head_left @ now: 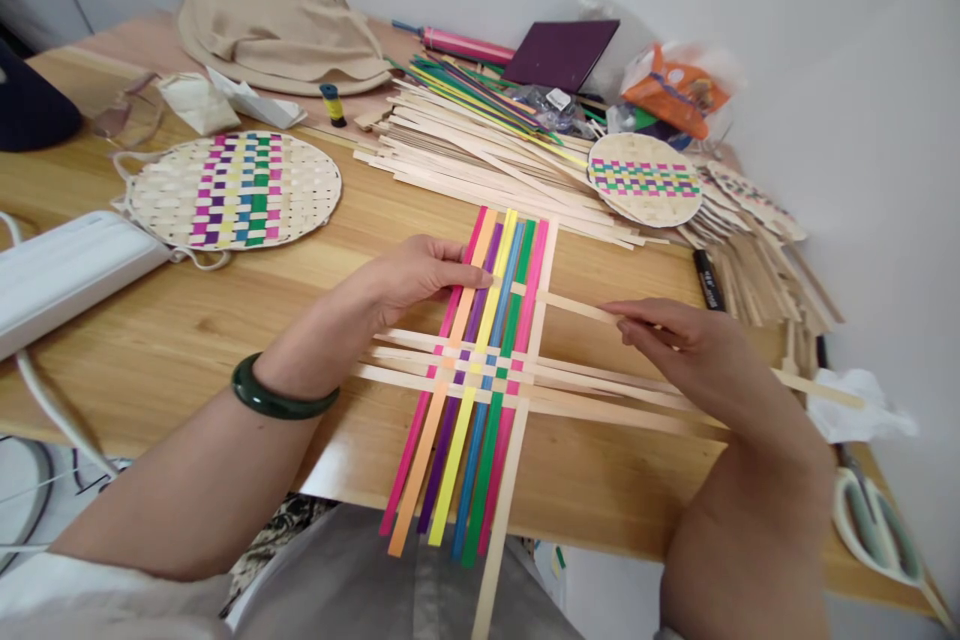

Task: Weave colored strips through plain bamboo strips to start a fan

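Observation:
A half-woven mat of bright strips (480,365) lies in front of me, with pink, orange, purple, yellow, blue and green strips running lengthwise. Several pale strips (615,388) cross them near the middle. My left hand (424,280) pinches the colored strips toward their far end, thumb on top and fingers underneath. Between the thumb and fingers of my right hand (675,345) is a single pale strip (574,307). Its left part passes among the blue, green and pink strips, and its other end sticks out behind the hand. A dark green bangle circles my left wrist.
A round woven fan (236,190) lies at left beside a white power strip (75,270). Behind are a beige bag (277,30), a yellow thread spool (332,107) and piled pale strips (457,155). At right are a smaller woven round (643,178), a black marker (707,280) and scissors (874,525).

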`<act>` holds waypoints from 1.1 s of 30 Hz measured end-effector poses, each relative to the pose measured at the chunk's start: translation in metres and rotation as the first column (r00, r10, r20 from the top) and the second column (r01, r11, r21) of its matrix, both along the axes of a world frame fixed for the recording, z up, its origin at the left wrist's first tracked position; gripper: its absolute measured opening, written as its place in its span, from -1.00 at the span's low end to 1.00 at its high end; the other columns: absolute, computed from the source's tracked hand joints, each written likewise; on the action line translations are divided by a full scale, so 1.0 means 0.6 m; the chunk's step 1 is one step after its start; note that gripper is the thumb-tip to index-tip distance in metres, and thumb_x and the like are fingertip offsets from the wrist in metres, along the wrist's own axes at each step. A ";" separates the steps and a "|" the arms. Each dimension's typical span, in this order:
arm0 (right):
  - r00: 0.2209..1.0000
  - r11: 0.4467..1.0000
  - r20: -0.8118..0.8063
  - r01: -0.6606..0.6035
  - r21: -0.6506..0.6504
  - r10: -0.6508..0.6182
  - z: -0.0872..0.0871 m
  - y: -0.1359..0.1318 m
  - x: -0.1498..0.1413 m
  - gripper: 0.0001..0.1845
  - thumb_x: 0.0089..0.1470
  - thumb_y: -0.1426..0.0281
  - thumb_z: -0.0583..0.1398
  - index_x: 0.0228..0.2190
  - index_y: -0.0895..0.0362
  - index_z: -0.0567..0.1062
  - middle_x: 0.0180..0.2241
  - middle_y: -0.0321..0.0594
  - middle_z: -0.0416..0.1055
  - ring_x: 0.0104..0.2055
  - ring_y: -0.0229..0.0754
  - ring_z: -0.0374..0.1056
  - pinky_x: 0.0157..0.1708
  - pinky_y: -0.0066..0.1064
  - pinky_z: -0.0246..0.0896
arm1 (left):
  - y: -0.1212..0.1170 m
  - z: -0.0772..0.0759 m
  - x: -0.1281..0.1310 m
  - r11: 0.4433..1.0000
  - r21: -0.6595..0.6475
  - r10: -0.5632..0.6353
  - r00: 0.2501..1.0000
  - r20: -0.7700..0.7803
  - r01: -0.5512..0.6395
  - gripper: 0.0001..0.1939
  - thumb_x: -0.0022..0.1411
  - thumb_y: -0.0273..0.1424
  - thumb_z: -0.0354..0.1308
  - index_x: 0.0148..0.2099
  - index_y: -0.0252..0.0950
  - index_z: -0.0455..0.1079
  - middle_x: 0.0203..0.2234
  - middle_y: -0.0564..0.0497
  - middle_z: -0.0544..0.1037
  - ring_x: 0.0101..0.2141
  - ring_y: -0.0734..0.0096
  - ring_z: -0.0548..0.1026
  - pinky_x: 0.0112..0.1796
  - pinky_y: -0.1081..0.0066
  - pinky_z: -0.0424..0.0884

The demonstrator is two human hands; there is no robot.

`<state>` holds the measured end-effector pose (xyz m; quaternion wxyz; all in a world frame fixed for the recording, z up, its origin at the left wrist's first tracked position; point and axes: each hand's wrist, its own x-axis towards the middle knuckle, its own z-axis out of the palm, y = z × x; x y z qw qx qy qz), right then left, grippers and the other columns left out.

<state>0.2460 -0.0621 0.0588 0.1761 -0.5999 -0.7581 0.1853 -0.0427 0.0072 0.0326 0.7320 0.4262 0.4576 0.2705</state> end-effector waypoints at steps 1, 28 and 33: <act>1.000 1.000 -0.002 -0.002 0.002 0.002 0.000 0.000 0.000 -0.68 0.14 0.23 0.12 -0.18 0.04 0.62 -0.21 -0.20 0.61 -0.24 -0.10 0.51 -0.21 -0.24 0.43 | 0.000 0.000 0.000 1.000 0.006 0.008 1.000 -0.004 -0.008 -0.68 -0.22 -0.38 0.49 -0.33 -0.36 0.59 -0.41 -0.06 0.64 -0.40 0.40 0.55 -0.27 0.44 0.48; 1.000 0.999 -0.016 0.014 -0.034 -0.015 -0.014 0.007 -0.007 -0.66 0.12 0.18 0.12 -0.23 0.10 0.59 -0.32 -0.17 0.59 -0.29 -0.11 0.49 -0.25 -0.27 0.39 | 0.006 -0.012 0.002 0.986 0.134 0.103 0.994 -0.042 -0.097 -0.84 -0.05 -0.35 0.38 -0.40 -0.32 0.54 -0.48 0.06 0.57 -0.46 0.51 0.47 -0.35 0.48 0.38; 1.000 0.998 0.011 0.009 -0.066 -0.008 -0.011 0.010 -0.005 -0.70 0.10 0.19 0.11 -0.32 0.08 0.56 -0.38 -0.20 0.57 -0.30 -0.11 0.48 -0.28 -0.29 0.36 | 0.011 -0.012 -0.008 0.993 0.098 0.075 0.997 -0.029 -0.072 -0.86 -0.09 -0.41 0.37 -0.41 -0.34 0.53 -0.47 0.05 0.57 -0.42 0.50 0.49 -0.29 0.46 0.39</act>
